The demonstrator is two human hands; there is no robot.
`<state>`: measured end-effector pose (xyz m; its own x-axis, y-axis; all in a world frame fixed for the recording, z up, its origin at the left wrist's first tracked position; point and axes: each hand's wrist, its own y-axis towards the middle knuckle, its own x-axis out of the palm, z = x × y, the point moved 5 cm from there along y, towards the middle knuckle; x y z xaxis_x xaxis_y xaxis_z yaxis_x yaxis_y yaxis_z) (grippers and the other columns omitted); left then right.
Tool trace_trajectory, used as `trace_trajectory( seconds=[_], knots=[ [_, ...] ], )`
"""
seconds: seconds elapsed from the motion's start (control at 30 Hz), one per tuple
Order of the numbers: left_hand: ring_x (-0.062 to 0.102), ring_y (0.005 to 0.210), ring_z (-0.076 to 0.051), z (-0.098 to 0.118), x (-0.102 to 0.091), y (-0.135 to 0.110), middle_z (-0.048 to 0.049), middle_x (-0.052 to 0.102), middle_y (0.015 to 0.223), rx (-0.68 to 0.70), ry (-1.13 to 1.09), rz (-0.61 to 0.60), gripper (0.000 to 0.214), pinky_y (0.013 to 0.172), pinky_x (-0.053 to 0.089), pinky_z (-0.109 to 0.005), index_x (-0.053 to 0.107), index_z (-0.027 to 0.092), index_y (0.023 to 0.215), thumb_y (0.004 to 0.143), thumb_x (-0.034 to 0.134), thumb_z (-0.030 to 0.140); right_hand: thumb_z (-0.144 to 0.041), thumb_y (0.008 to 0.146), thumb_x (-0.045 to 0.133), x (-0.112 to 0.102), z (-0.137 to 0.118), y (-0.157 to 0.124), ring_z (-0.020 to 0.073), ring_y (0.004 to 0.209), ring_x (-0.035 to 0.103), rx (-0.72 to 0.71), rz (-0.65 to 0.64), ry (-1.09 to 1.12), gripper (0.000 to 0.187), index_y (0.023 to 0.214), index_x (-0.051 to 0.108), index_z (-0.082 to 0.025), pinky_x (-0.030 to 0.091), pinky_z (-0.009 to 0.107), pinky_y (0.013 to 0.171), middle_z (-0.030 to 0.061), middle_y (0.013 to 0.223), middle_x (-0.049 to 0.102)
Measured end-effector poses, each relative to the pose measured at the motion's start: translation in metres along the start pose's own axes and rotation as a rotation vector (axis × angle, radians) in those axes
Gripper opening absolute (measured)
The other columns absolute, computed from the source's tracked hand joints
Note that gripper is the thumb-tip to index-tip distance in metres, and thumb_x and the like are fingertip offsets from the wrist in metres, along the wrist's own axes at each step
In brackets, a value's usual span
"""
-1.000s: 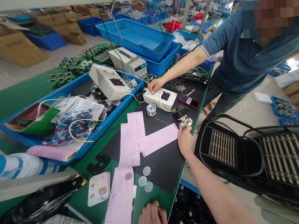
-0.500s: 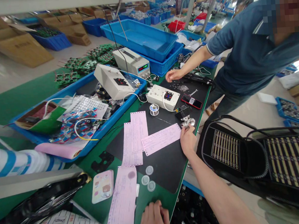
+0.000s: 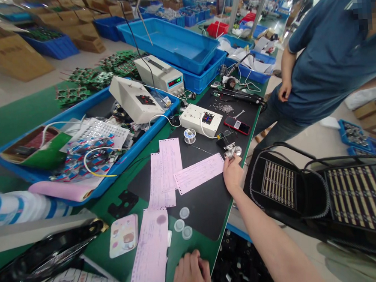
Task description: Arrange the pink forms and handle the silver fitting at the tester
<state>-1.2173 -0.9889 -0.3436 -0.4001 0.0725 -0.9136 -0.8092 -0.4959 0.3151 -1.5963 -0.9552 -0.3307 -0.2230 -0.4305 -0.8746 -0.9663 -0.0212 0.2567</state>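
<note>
Head view. Black mat (image 3: 208,199) as landmark, lying on the green table (image 3: 19,118) and reaching to its right edge, with the drop to the floor and a black chair (image 3: 307,192) just beyond that edge. Bare stretch of mat toward its near end, between three pink slips (image 3: 196,173) on its left half and the table edge; three clear round caps (image 3: 182,224) at the mat's near left corner. Crowded at the mat's far end: white box with switches (image 3: 201,119), solder spool (image 3: 189,135) just in front of it, red-cased phone (image 3: 237,126) to its right, loose screws and tools farther back. Long blue tray (image 3: 134,155) full of wires and parts flanking the mat's left side, leaving only a narrow green strip between.

Right hand (image 3: 232,174) stretched out over the mat's right edge, fingers partly curled, fingertips touching a small silver metal part (image 3: 234,152) resting on the mat at that edge, just in front of a black block; grip around it not clear. Left hand (image 3: 191,276) resting knuckles-up on the table at the mat's near end, fingers loosely bent, beside a long pink slip (image 3: 151,255), holding nothing visible.

Another person in a blue shirt (image 3: 326,54) standing beyond the mat's far right corner, hand (image 3: 284,92) held at the waist, clear of the table.
</note>
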Motion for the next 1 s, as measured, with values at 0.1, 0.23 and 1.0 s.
trace_trajectory(
  seconds=[0.1, 0.23, 1.0],
  knots=[
    [0.065, 0.074, -0.022, 0.002, -0.002, 0.002, -0.0023, 0.066, 0.081, -0.003, 0.016, -0.020, 0.010, 0.074, 0.050, -0.039, 0.068, 0.020, 0.103, 0.100, 0.061, 0.013, -0.040, 0.116, 0.061, -0.005, 0.000, 0.000, 0.0207, 0.085, 0.071, 0.021, -0.016, 0.094, 0.041, 0.145, 0.056, -0.012, 0.059, 0.035, 0.086, 0.0050, 0.101, 0.071],
    [0.065, 0.074, -0.022, 0.000, -0.002, 0.002, -0.0023, 0.065, 0.081, -0.002, 0.018, -0.031, 0.011, 0.073, 0.050, -0.039, 0.068, 0.020, 0.102, 0.099, 0.061, 0.013, -0.042, 0.108, 0.065, -0.013, -0.001, 0.002, 0.0243, 0.093, 0.070, 0.046, -0.025, 0.223, 0.052, 0.150, 0.052, -0.014, 0.055, 0.035, 0.089, 0.0046, 0.102, 0.072],
    [0.062, 0.078, -0.023, -0.007, 0.006, -0.003, -0.0023, 0.064, 0.082, -0.006, -0.036, -0.080, 0.010, 0.075, 0.047, -0.041, 0.069, 0.020, 0.105, 0.100, 0.062, 0.016, -0.035, 0.111, 0.078, -0.056, 0.045, 0.121, 0.0105, 0.072, 0.064, 0.343, -0.530, 0.925, 0.025, 0.107, 0.068, -0.013, 0.058, 0.019, 0.062, -0.0012, 0.090, 0.065]
  ],
)
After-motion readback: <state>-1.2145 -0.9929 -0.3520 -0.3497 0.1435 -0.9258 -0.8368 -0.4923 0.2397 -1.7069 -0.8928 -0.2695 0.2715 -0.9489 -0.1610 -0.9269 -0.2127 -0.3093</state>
